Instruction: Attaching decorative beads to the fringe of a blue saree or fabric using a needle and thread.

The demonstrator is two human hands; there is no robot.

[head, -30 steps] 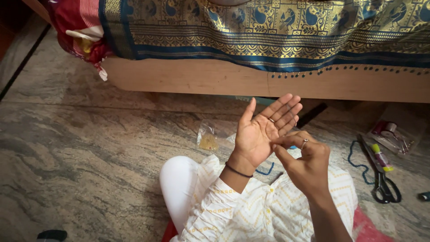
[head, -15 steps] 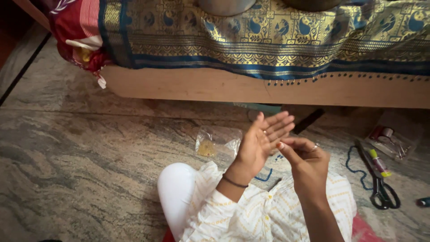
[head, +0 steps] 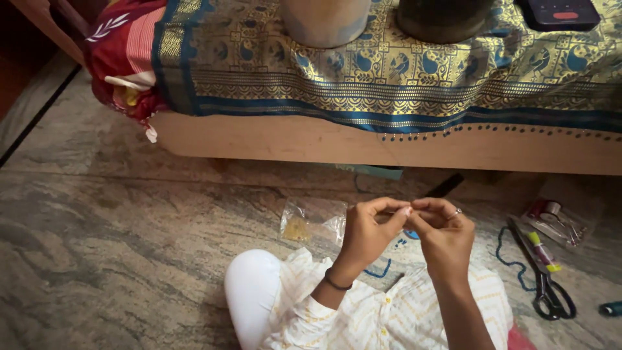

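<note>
Taking the low wooden bench (head: 389, 146) with its blue and gold patterned cloth (head: 389, 71) as the marker, a red cloth bundle (head: 123, 65) hangs off its left end; in front of the bench on the stone floor (head: 97, 246) lies a small clear plastic bag (head: 313, 220) with something yellow inside; just right of that bag, over the seated person's lap, the left hand (head: 366, 233) and the right hand (head: 444, 236) meet fingertip to fingertip, fingers curled in and pinched together on something too small to make out, so I cannot tell what they grip; further right, below the bench's right end, lie a blue cord (head: 508, 259), black-handled scissors (head: 544, 279) and a clear packet of small bits (head: 554, 217)
</note>
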